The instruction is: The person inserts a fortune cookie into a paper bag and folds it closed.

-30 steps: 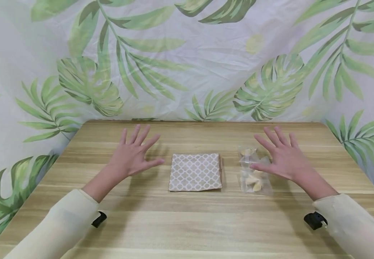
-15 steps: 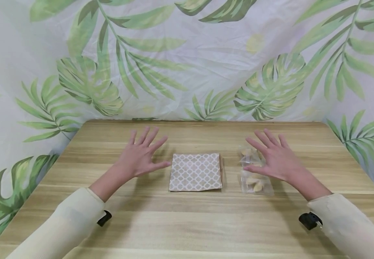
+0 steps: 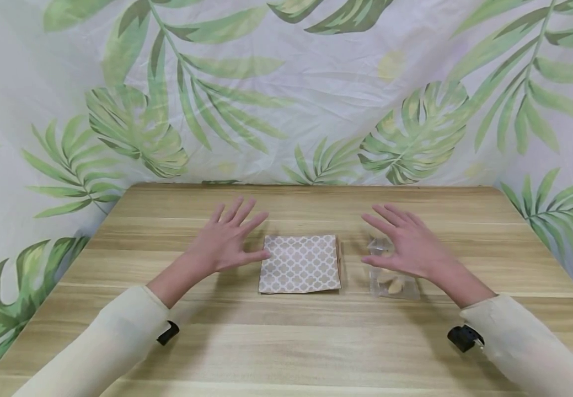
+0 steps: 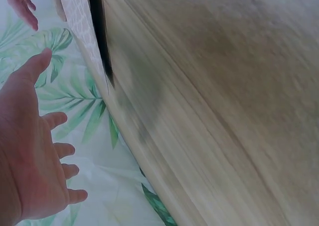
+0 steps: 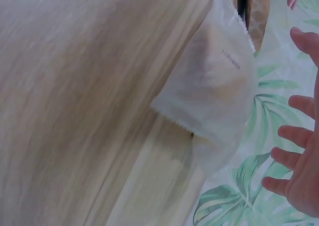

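Note:
A flat, folded piece of patterned paper (image 3: 300, 264), beige with white lattice, lies mid-table with brown layers showing along its right edge. My left hand (image 3: 219, 248) hovers with spread fingers at its left side, the thumb tip overlapping its edge in the head view. To the right are clear packets (image 3: 394, 286) with pale, folded cookie-like pieces inside. Over them hovers my right hand (image 3: 412, 251), fingers spread, hiding part of the packets. Neither hand holds anything. The right wrist view shows one frosted packet (image 5: 214, 81) with a serrated edge, beside the right hand (image 5: 304, 161).
The wood-grain table (image 3: 286, 347) reaches back to a white cloth backdrop (image 3: 316, 99) printed with green leaves. Cream sleeves (image 3: 102, 336) cover both forearms, and a dark device (image 3: 465, 337) sits under the right cuff.
Both hands have drifted inward, towards each other. The left thumb has come over the paper's edge, and the right hand covers more of the packets. The paper and packets have stayed put.

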A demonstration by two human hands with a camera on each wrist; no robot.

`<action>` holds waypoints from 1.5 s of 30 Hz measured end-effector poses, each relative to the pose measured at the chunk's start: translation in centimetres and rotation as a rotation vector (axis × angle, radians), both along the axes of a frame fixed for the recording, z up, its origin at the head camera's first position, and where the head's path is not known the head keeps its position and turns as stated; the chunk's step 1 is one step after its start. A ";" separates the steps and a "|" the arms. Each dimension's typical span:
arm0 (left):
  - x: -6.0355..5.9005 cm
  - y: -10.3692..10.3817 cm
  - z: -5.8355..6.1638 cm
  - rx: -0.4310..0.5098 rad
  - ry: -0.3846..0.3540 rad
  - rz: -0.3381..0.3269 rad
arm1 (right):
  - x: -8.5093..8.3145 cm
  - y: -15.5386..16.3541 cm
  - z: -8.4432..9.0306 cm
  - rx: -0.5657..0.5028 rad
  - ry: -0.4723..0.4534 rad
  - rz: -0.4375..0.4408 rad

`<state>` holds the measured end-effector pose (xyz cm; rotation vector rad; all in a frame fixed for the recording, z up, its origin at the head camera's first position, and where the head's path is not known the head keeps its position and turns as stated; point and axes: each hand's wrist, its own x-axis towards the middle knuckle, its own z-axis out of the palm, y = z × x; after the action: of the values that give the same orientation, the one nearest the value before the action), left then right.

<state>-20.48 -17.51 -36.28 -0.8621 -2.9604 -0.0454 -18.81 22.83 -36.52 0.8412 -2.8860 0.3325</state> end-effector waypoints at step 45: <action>0.4 4.9 -0.8 0.110 -0.236 -0.255 | -0.3 -6.4 -0.9 -0.325 -0.310 0.126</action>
<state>-20.09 -12.59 -37.06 -1.2947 -2.9982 -0.3405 -19.15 16.45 -37.41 0.9862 -2.9271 0.9955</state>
